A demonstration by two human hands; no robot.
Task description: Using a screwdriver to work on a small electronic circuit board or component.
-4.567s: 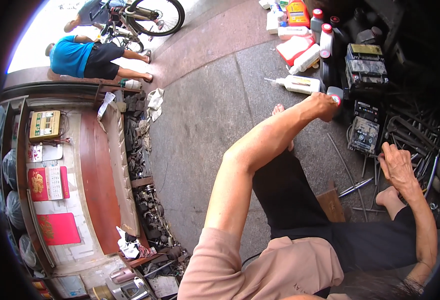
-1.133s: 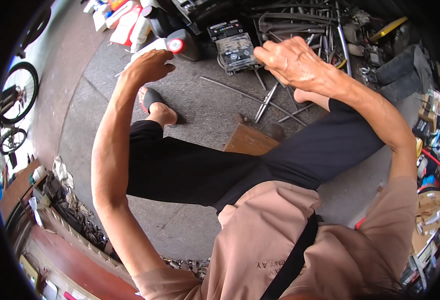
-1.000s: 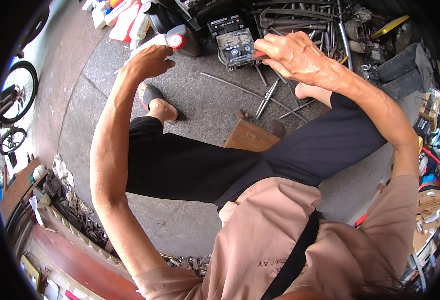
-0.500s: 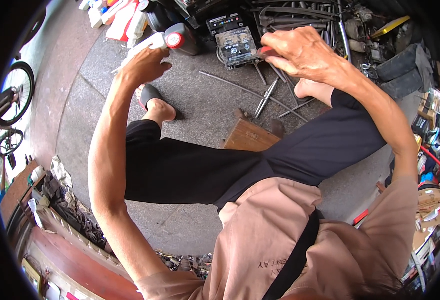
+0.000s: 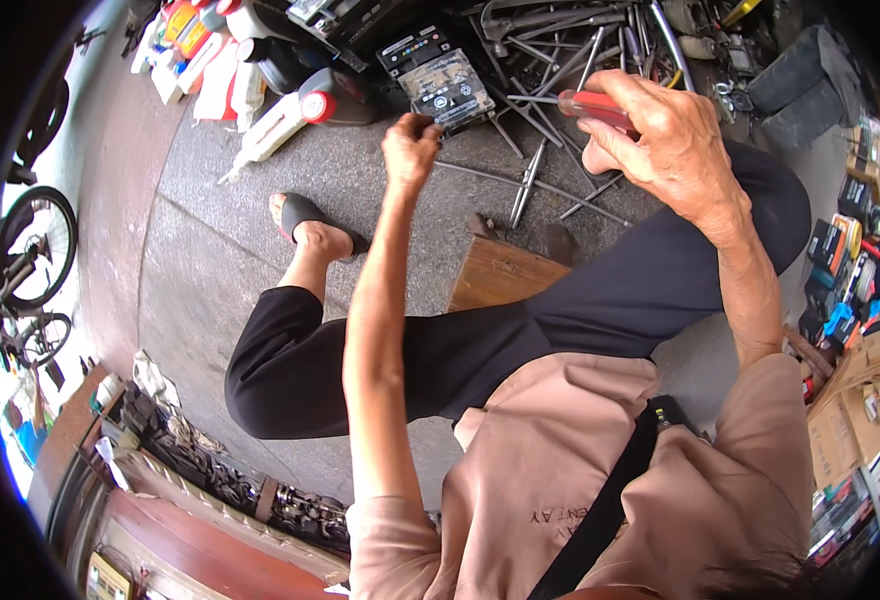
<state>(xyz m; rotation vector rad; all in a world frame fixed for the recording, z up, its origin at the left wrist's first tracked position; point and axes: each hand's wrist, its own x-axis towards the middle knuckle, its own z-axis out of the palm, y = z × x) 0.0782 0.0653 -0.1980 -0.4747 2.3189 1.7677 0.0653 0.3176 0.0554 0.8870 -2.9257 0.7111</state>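
My right hand (image 5: pixel 675 145) is wrapped round the red handle of a screwdriver (image 5: pixel 600 106), held up over the tools on the floor. Its thin shaft points left, toward a dark battery (image 5: pixel 450 92) with a worn, dusty top. Beside that battery's near left corner is my left hand (image 5: pixel 411 152), its fingers curled in. Whether anything sits in those fingers is hidden. Below the hands lie several metal rods (image 5: pixel 530 185), some crossing, on the grey floor.
A wooden stool (image 5: pixel 505 270) shows between my legs. Bottles, including a dark one with a red cap (image 5: pixel 317 106), stand at the far left. Loose tools (image 5: pixel 560 40) pile up at the back. Boxes (image 5: pixel 840 440) crowd the right side, and a bicycle (image 5: pixel 35 245) stands far left.
My left hand has moved right, from beside the white bottle to the battery. My right hand has shifted right and nearer me, and the screwdriver now shows plainly. The view has shifted slightly.
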